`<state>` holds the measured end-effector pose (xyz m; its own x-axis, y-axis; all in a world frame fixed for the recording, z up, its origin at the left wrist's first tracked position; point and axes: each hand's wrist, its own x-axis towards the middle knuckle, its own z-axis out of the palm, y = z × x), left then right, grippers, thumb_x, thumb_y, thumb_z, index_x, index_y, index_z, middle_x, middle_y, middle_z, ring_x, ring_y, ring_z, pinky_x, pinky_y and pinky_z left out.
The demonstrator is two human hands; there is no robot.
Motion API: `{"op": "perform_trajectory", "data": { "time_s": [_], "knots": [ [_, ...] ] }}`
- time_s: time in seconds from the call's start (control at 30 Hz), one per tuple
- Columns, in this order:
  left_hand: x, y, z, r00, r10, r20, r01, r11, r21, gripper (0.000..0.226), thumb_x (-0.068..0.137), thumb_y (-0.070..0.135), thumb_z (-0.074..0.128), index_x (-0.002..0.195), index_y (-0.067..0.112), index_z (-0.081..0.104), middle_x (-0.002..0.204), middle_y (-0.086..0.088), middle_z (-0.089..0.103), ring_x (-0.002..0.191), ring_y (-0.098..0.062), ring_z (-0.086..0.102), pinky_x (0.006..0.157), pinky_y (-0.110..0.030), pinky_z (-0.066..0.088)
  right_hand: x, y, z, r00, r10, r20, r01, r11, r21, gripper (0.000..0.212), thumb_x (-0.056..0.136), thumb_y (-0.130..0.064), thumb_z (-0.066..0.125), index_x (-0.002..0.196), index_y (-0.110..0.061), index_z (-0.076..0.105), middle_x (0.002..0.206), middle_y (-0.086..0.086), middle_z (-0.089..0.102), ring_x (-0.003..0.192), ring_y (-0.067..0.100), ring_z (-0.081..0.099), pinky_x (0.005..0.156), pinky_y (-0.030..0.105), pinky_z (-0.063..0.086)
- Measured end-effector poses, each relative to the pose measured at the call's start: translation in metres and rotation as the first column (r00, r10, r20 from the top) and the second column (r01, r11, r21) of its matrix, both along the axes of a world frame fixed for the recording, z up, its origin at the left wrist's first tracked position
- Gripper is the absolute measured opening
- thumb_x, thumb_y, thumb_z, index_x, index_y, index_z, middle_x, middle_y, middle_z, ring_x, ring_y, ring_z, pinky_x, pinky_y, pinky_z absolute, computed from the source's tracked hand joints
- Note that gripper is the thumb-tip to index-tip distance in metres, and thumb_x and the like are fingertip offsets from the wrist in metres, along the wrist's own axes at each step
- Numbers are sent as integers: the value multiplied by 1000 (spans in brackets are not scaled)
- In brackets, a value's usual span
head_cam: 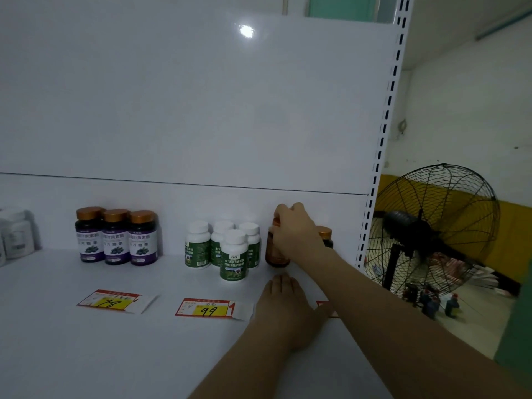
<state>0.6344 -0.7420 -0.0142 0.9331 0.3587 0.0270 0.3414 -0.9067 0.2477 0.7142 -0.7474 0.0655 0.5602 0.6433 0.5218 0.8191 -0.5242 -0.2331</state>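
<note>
Bottle [275, 254], amber, stood on shelf [86, 341] just right of white bottles [233, 254]; right hand [296, 231] gripped its top. Left hand [285, 306] lay flat on shelf in front, fingers straight, holding nothing.

Bottle cap [276, 221], perhaps orange, under right hand [296, 230]

White shelf backboard [201, 110], black standing fan [408, 226] beside yellow-striped wall [512, 240]

Dim bluish light, glare spot on back panel [246, 31] — soft, wide-angle-bent edges
</note>
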Motion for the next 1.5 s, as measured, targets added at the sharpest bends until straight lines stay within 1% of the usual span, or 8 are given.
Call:
{"op": "perform_trajectory", "data": {
  "time_s": [0.1, 0.2, 0.3, 0.43, 0.67, 0.8, 1.13, 1.5],
  "knots": [
    [-6, -2, 6, 999, 26, 28, -25, 998, -63, 160, 19, 89, -31, 150, 2, -2, 159, -13, -2, 147, -24, -1, 118, -35, 1, -8, -15, 17, 999, 29, -21, -27, 992, 119, 29, 97, -23, 48, 119, -5, 52, 119, 14, 44, 102, 28, 51, 84, 28, 41],
    [-1, -2, 7, 989, 70, 129, -44, 979, -200, 100, 82, 77, 17, 151, 5, 7, 158, -11, 9, 146, -23, 11, 119, -36, 12, -13, -32, 32, 995, 54, -78, -31, 962, 273, 30, 95, -27, 53, 121, -11, 55, 120, 11, 46, 107, 25, 51, 85, 24, 38],
    [5, 1, 14, 927, 166, 336, -17, 914, -405, 69, 84, 61, 51, 134, 15, 41, 135, 5, 48, 123, -15, 48, 98, -28, 42, -15, -50, 36, 990, 87, -109, -35, 909, 415, 28, 92, -31, 58, 116, -17, 61, 110, 6, 58, 102, 20, 54, 82, 21, 40],
    [5, 6, 27, 835, 265, 483, 124, 764, -633, 46, 76, 42, 74, 111, 24, 50, 105, 9, 61, 92, -8, 59, 67, -15, 42, -14, -71, 26, 947, 199, -252, -20, 821, 570, 23, 87, -34, 66, 105, -21, 66, 86, -13, 56, 82, 3, 52, 67, 5, 39],
    [-1, 10, 38, 783, 307, 541, 189, 710, -678, 56, 68, 30, 82, 114, 12, 55, 107, -6, 66, 97, -21, 63, 86, -34, 52, 0, -89, 11, 868, 350, -352, -21, 735, 678, 22, 81, -33, 72, 99, -21, 71, 89, -15, 65, 84, -4, 58, 57, 3, 45],
    [-5, 7, 40, 829, 235, 507, 182, 744, -643, 45, 72, 29, 79, 110, 17, 58, 102, 2, 67, 93, -14, 62, 78, -19, 48, 6, -92, 7, 819, 407, -404, -38, 741, 671, 20, 87, -33, 64, 102, -23, 72, 97, -12, 69, 92, 1, 62, 71, 11, 48],
    [-15, 7, 44, 912, 121, 392, 316, 403, -859, 31, 79, 29, 72, 104, 12, 66, 94, -8, 74, 91, -22, 70, 88, -31, 53, 15, -97, -2, 553, 608, -569, -1, 684, 730, 19, 94, -28, 56, 102, -20, 71, 109, 5, 69, 106, 23, 63, 93, 41, 53],
    [-13, 4, 45, 913, 118, 391, 293, 477, -828, 43, 75, 31, 75, 110, 10, 64, 90, -8, 74, 87, -22, 71, 86, -31, 54, 15, -95, -2, 516, 632, -578, -45, 694, 719, 20, 94, -32, 55, 100, -21, 71, 107, 7, 69, 104, 24, 64, 89, 37, 55]
  ]
}}
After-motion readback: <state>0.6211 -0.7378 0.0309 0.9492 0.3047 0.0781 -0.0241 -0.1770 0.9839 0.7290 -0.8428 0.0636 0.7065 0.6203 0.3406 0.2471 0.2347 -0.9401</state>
